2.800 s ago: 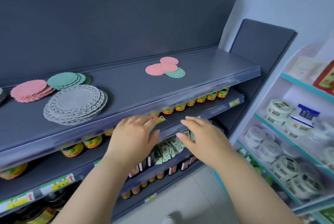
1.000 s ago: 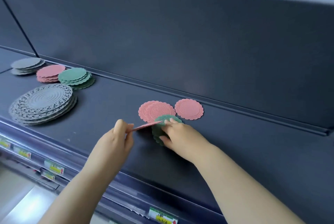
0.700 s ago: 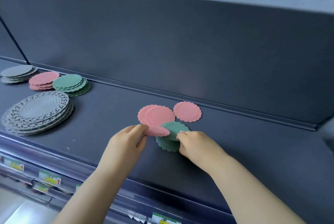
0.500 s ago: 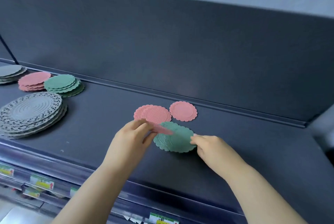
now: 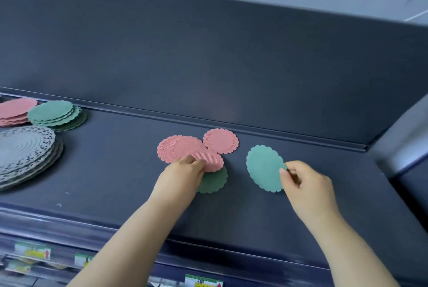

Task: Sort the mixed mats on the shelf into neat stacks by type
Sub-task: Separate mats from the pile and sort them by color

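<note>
a dark grey shelf (image 5: 115, 182) is running under a tall back panel (image 5: 208, 55). the left hand (image 5: 178, 178) is gripping the edge of a ribbed pink mat (image 5: 208, 159) that is lying over a dark green mat (image 5: 214, 181), beside the other pink mats (image 5: 178, 149). the right hand (image 5: 305, 184) is pinching a light green mat (image 5: 264, 167), tilted up. sorted stacks (image 5: 54, 114) are sitting far left, with bare shelf lying between and along the front lip (image 5: 231, 249).

Ribbed pink mat (image 5: 206, 161), plain green mat (image 5: 264, 167)
</note>
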`<state>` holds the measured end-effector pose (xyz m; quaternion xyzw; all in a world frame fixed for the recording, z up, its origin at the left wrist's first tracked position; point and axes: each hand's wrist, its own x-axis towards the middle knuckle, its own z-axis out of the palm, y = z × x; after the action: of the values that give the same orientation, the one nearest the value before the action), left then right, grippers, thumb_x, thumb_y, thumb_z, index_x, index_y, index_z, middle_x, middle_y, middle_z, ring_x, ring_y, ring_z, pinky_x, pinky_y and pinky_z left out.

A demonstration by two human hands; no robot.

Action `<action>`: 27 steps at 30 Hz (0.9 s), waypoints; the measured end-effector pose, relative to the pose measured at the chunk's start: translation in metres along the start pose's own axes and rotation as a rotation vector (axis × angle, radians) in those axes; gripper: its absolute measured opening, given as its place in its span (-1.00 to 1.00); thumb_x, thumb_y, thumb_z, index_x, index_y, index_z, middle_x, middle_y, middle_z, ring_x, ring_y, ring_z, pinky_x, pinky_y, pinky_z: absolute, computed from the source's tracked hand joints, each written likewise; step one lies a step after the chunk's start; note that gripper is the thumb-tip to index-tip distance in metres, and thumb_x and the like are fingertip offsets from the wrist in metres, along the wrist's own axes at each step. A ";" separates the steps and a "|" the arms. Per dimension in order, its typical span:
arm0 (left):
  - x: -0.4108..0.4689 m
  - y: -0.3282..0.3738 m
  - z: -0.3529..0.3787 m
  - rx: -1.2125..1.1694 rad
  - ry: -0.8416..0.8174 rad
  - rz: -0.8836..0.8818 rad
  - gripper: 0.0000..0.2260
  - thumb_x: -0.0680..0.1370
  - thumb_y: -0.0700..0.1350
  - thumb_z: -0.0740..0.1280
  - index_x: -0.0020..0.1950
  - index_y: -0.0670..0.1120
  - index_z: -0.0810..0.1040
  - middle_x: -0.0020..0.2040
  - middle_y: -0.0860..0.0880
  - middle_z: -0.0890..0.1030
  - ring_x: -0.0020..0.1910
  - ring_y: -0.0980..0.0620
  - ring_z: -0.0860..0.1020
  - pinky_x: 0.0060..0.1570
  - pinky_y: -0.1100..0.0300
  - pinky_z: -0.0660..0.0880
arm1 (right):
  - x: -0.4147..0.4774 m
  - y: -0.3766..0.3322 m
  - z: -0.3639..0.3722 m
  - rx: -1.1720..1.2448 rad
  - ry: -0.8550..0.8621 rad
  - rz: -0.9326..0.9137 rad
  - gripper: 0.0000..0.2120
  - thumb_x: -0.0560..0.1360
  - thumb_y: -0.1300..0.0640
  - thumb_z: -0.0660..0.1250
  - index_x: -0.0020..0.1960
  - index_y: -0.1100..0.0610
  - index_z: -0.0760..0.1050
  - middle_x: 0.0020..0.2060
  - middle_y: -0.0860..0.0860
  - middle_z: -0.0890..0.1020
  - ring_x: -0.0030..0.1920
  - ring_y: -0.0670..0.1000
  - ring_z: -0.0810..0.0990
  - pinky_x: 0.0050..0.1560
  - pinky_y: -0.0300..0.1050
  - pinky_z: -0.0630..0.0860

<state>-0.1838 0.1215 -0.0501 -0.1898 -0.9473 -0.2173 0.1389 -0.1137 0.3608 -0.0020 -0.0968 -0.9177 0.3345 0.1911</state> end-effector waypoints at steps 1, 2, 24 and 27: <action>0.000 -0.003 0.001 0.009 -0.005 0.034 -0.81 0.47 -0.29 0.31 -0.03 -0.07 0.64 -0.14 -0.05 0.57 -0.22 -0.15 0.53 -0.37 0.05 0.52 | 0.000 -0.004 0.002 0.007 0.024 -0.006 -0.93 0.49 0.20 0.28 -0.15 0.07 0.49 -0.37 -0.12 0.56 -0.35 -0.15 0.49 -0.36 -0.48 0.34; -0.001 -0.005 0.003 0.014 -0.007 0.063 -0.78 0.41 -0.34 0.35 -0.07 -0.08 0.65 -0.17 -0.05 0.58 -0.25 -0.15 0.54 -0.42 0.04 0.53 | 0.000 -0.007 0.005 0.013 0.039 -0.011 -0.92 0.50 0.20 0.26 -0.15 0.07 0.44 -0.39 -0.10 0.54 -0.39 -0.14 0.46 -0.38 -0.46 0.34; -0.043 -0.023 -0.067 0.122 0.248 -0.024 -0.72 0.49 -0.02 0.21 -0.10 -0.12 0.67 -0.11 0.01 0.67 -0.03 -0.08 0.63 0.00 0.18 0.47 | 0.016 -0.057 0.065 0.042 -0.183 -0.329 -0.71 0.46 0.29 0.25 0.11 0.04 0.56 -0.31 -0.01 0.60 -0.32 -0.01 0.48 -0.26 -0.14 0.45; -0.059 -0.009 -0.077 0.132 0.307 -0.087 -0.74 0.50 -0.01 0.22 -0.07 -0.09 0.66 -0.11 0.03 0.66 0.00 -0.01 0.59 0.00 0.23 0.42 | 0.006 -0.064 0.075 0.170 -0.155 -0.443 -0.72 0.43 0.29 0.27 0.05 0.04 0.60 -0.27 -0.10 0.64 -0.27 -0.12 0.48 -0.24 -0.47 0.35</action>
<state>-0.1212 0.0605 -0.0071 -0.1035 -0.9345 -0.1869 0.2848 -0.1537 0.2710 -0.0106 0.1492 -0.8970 0.3669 0.1962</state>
